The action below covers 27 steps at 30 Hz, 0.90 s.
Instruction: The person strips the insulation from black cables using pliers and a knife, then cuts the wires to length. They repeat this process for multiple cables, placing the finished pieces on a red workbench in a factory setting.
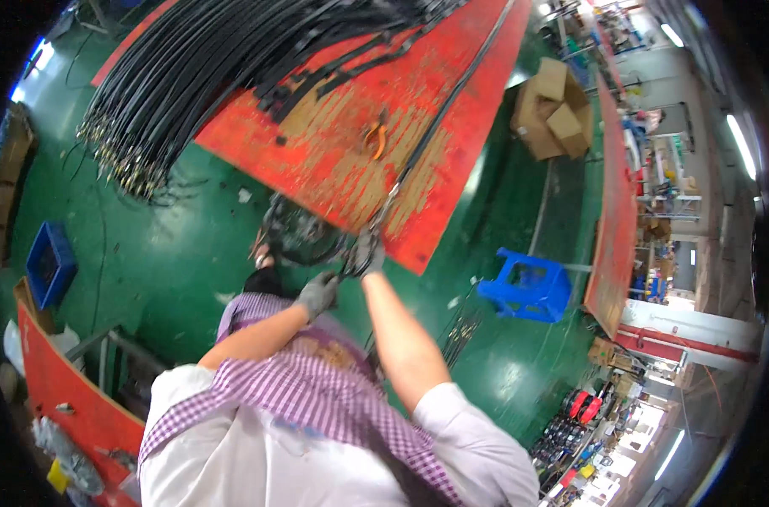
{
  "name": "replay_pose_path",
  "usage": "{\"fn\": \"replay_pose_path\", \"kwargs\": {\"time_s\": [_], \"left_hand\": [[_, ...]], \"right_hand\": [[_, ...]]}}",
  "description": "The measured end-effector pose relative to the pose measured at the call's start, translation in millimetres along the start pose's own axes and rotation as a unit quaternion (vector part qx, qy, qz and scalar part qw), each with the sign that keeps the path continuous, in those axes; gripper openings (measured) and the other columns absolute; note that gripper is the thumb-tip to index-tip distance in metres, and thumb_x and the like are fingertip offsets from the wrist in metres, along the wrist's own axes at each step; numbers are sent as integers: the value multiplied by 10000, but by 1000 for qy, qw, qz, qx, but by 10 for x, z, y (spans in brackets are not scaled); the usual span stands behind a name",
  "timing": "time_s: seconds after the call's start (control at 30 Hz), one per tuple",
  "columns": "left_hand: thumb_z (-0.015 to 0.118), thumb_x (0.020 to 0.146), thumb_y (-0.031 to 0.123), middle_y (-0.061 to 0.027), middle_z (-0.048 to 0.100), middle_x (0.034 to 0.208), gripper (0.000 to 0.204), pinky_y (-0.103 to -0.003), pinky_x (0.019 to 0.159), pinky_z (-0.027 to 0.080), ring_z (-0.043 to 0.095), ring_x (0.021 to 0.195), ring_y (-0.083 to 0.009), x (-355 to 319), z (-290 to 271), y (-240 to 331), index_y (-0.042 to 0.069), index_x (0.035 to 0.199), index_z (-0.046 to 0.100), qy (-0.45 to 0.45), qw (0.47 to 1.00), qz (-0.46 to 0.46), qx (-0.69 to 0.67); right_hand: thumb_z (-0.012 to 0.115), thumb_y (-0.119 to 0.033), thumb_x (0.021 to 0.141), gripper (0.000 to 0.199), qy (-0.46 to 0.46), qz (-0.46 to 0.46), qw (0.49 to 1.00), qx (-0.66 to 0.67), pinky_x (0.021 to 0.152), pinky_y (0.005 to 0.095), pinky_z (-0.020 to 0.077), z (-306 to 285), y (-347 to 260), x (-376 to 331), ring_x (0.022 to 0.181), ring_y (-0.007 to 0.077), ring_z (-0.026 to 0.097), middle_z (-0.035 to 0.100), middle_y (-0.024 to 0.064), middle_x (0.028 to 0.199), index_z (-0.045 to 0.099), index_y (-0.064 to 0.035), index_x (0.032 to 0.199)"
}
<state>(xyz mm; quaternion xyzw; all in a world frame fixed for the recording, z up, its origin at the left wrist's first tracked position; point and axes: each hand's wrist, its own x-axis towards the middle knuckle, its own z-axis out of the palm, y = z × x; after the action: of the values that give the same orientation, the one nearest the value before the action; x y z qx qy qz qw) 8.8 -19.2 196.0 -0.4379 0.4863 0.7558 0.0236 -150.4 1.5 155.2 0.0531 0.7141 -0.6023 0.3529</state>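
Note:
Both of my hands wear grey gloves. My right hand (367, 252) grips the metal-fitted end of a long black hose (452, 101) that runs up across the red table (350, 160). My left hand (317, 293) holds a black coil of hose (295, 232) at the table's near edge. A big bundle of black hoses (190, 68) with metal end fittings lies over the table's left side. Orange-handled pliers (376, 139) rest on the table above my hands.
A blue plastic stool (526, 286) stands on the green floor at right. Cardboard boxes (553, 106) sit beyond the table. A blue crate (50, 262) is at left, and a second red bench (71, 397) lies at lower left. A long red bench (617, 203) runs at right.

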Motion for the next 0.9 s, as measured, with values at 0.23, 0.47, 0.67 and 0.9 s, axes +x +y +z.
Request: {"fn": "replay_pose_path", "kwargs": {"time_s": [0.23,0.47,0.67,0.9], "left_hand": [[464,800,207,-38,519,585,195,-218,423,366,463,464,-103,120,51,-1,93,927,558,-1,997,-64,-47],[397,828,190,-37,516,674,211,-231,507,392,474,579,-98,102,36,24,61,948,514,-94,995,-12,40],[491,768,252,-19,540,597,220,-229,414,360,463,466,-95,57,-25,95,86,874,589,-27,993,-94,-60],[506,751,267,-13,556,643,233,-233,463,383,467,515,-91,-27,-80,153,79,843,608,-28,996,-75,-35]], "right_hand": [[465,-286,810,207,-21,-13,997,-73,581,276,395,94,-168,-99,655,140,470,489,32,672,481,-81,827],[411,-319,827,312,7,-90,981,-170,622,291,390,-164,78,114,684,147,457,493,65,719,490,-17,820],[415,-356,832,271,-34,-6,996,-80,364,272,342,158,-390,-309,423,120,430,391,-6,451,409,-133,678],[527,-225,775,154,-118,96,988,-18,385,261,375,-268,-414,-450,418,138,450,453,29,520,421,-118,745]]}}
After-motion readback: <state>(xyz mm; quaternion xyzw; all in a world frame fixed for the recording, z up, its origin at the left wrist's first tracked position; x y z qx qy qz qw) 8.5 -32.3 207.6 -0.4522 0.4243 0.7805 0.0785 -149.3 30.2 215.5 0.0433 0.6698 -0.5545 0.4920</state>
